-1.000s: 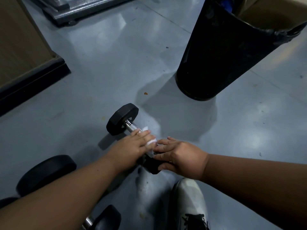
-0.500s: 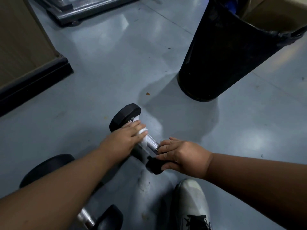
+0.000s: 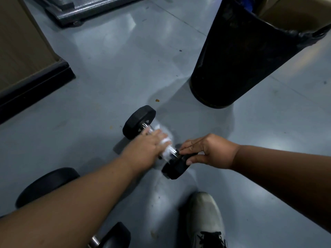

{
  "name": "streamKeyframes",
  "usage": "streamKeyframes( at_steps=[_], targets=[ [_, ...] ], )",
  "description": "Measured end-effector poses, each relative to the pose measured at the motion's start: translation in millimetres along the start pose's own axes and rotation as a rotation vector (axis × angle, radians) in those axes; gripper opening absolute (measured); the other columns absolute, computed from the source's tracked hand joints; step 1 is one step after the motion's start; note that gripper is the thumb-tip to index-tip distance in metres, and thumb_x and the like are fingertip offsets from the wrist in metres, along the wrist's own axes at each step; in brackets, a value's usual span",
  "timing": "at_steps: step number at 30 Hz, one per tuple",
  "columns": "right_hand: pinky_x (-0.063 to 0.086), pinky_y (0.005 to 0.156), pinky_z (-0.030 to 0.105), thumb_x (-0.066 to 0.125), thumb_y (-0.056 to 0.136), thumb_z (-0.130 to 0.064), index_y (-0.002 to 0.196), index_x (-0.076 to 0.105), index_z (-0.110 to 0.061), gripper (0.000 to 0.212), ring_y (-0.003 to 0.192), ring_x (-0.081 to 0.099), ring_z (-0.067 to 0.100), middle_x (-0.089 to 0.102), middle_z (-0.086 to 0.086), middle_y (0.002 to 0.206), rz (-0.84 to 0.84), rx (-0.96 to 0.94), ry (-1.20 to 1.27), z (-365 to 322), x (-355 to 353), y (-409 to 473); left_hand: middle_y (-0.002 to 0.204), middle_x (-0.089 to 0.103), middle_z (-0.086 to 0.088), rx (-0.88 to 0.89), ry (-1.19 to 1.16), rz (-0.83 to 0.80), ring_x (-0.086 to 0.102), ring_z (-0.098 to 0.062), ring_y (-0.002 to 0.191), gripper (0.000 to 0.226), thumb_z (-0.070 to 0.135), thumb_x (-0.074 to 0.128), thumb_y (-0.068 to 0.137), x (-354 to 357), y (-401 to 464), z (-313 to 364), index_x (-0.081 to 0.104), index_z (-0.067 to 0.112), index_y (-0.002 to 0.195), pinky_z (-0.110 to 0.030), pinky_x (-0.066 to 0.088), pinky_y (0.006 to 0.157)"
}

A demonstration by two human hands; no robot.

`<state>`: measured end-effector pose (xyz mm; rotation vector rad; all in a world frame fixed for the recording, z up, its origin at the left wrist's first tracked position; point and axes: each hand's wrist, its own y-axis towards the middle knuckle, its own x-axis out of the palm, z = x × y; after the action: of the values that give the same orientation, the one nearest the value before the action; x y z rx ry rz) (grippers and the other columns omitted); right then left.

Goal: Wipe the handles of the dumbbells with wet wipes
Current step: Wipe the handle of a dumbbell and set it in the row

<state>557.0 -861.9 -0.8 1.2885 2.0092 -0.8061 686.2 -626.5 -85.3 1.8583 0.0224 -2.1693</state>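
Observation:
A small dumbbell [image 3: 138, 122] with black ends and a chrome handle lies on the grey floor. My left hand [image 3: 148, 145] is wrapped over the handle with a white wet wipe [image 3: 165, 149] pressed around the metal. My right hand [image 3: 206, 151] grips the near black end [image 3: 173, 169] between thumb and fingers. The handle's middle is hidden under my left hand and the wipe. A second, larger dumbbell [image 3: 48, 183] lies at the lower left, partly covered by my left forearm, with its other end [image 3: 116, 237] at the bottom edge.
A tall black bin [image 3: 238, 59] stands on the floor at the right rear. A wooden panel with a black base [image 3: 35, 81] runs along the left. A dark metal frame [image 3: 86, 9] lies at the top. My white shoe [image 3: 204, 217] is at the bottom.
My left hand slid the wipe up the handle toward the far end, then back down toward the near end. My right hand stayed on the near end.

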Motion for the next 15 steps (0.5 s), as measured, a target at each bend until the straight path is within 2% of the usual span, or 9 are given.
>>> streamKeyframes(
  at_steps=[3, 5, 8, 10, 13, 15],
  targets=[
    [0.050, 0.101, 0.032, 0.073, 0.088, -0.034, 0.121, 0.073, -0.013, 0.040, 0.117, 0.066, 0.015, 0.070, 0.001, 0.128, 0.032, 0.031, -0.030, 0.4, -1.5, -5.4, 0.128, 0.066, -0.014, -0.092, 0.026, -0.036, 0.062, -0.039, 0.120, 0.048, 0.020, 0.041, 0.085, -3.8, 2.4, -16.4, 0.071, 0.010, 0.120, -0.054, 0.045, 0.103],
    [0.052, 0.099, 0.037, 0.071, 0.089, -0.036, 0.118, 0.074, -0.010, 0.039, 0.116, 0.066, 0.023, 0.072, 0.007, 0.124, 0.075, -0.013, -0.103, -6.9, 9.9, -5.2, 0.127, 0.067, -0.017, -0.107, -0.002, 0.019, 0.062, -0.043, 0.119, 0.047, 0.018, 0.041, 0.083, 1.5, 0.8, 1.4, 0.072, 0.007, 0.116, -0.056, 0.045, 0.102],
    [0.054, 0.098, 0.044, 0.061, 0.095, -0.036, 0.115, 0.074, -0.007, 0.038, 0.114, 0.066, 0.033, 0.070, 0.014, 0.124, 0.187, -0.122, -0.294, -16.6, 28.0, -3.8, 0.130, 0.066, -0.016, 0.014, -0.080, 0.020, 0.059, -0.042, 0.123, 0.049, 0.019, 0.042, 0.081, 7.4, -0.7, 34.9, 0.072, 0.007, 0.118, -0.059, 0.044, 0.103],
    [0.053, 0.100, 0.044, 0.053, 0.099, -0.031, 0.117, 0.072, -0.006, 0.036, 0.118, 0.064, 0.035, 0.067, 0.013, 0.130, 0.228, -0.197, -0.375, -15.7, 34.9, -7.0, 0.132, 0.065, -0.012, 0.064, -0.083, 0.004, 0.059, -0.037, 0.126, 0.050, 0.019, 0.040, 0.082, 4.2, 1.6, 30.0, 0.071, 0.010, 0.121, -0.059, 0.045, 0.102],
    [0.049, 0.104, 0.048, 0.054, 0.101, -0.026, 0.121, 0.071, -0.005, 0.033, 0.126, 0.059, 0.036, 0.065, 0.010, 0.134, 0.220, -0.209, -0.327, -14.3, 43.2, -12.3, 0.127, 0.068, -0.010, -0.082, -0.046, 0.059, 0.063, -0.035, 0.122, 0.047, 0.017, 0.039, 0.085, 4.0, 4.1, -0.4, 0.072, 0.008, 0.118, -0.049, 0.044, 0.105],
    [0.048, 0.104, 0.047, 0.057, 0.100, -0.032, 0.117, 0.072, -0.006, 0.035, 0.124, 0.061, 0.034, 0.067, 0.009, 0.131, 0.223, -0.190, -0.327, -15.3, 44.7, -11.7, 0.126, 0.068, -0.013, -0.213, -0.061, 0.081, 0.062, -0.038, 0.121, 0.044, 0.016, 0.040, 0.088, 3.0, 4.1, -7.1, 0.071, 0.004, 0.117, -0.045, 0.033, 0.108]
  ],
)
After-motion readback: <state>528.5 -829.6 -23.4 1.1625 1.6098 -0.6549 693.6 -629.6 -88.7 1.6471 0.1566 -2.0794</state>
